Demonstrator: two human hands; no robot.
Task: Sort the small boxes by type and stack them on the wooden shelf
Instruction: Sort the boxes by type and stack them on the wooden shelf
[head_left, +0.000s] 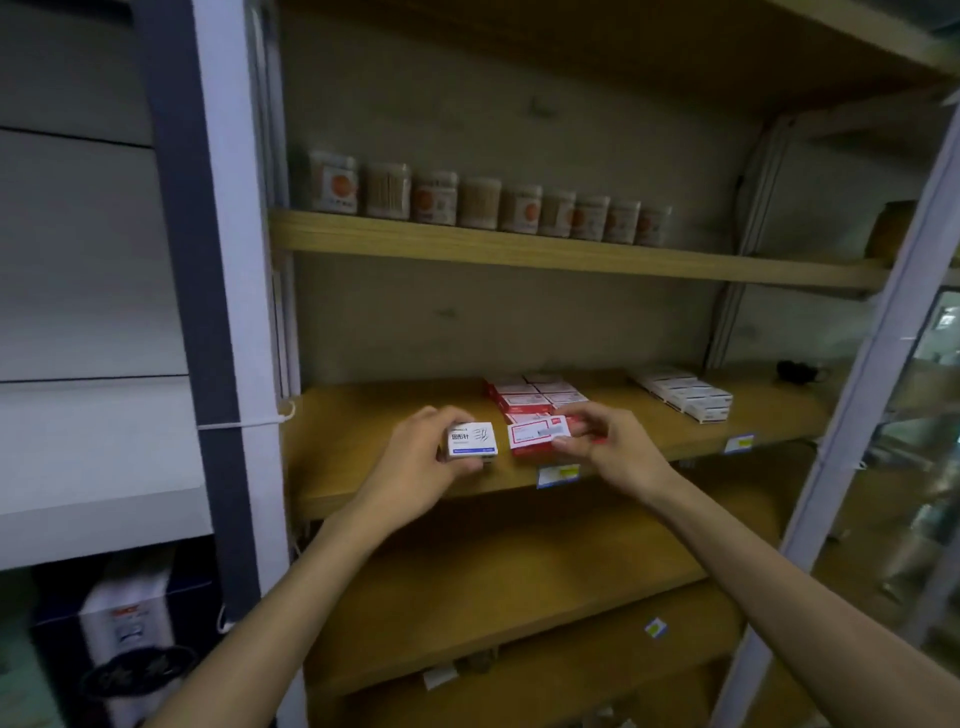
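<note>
White box (472, 440): pinched in left hand (426, 457), above the wooden shelf (363, 447) front. Red box (537, 436): gripped by right hand (608, 441), just before the red stack (530, 397). Step: sorting under way. Next, likely: red onto its stack; white carried past it to the white stack (685, 396), far right. Jars (483, 200) on the shelf above.

A pale metal upright (228, 312) stands at nine o'clock. Grey wall (519, 130) fills twelve. Light is dim.

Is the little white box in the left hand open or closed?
Closed. The white box shows a flat, unbroken printed top, with the left hand holding its sides.
</note>
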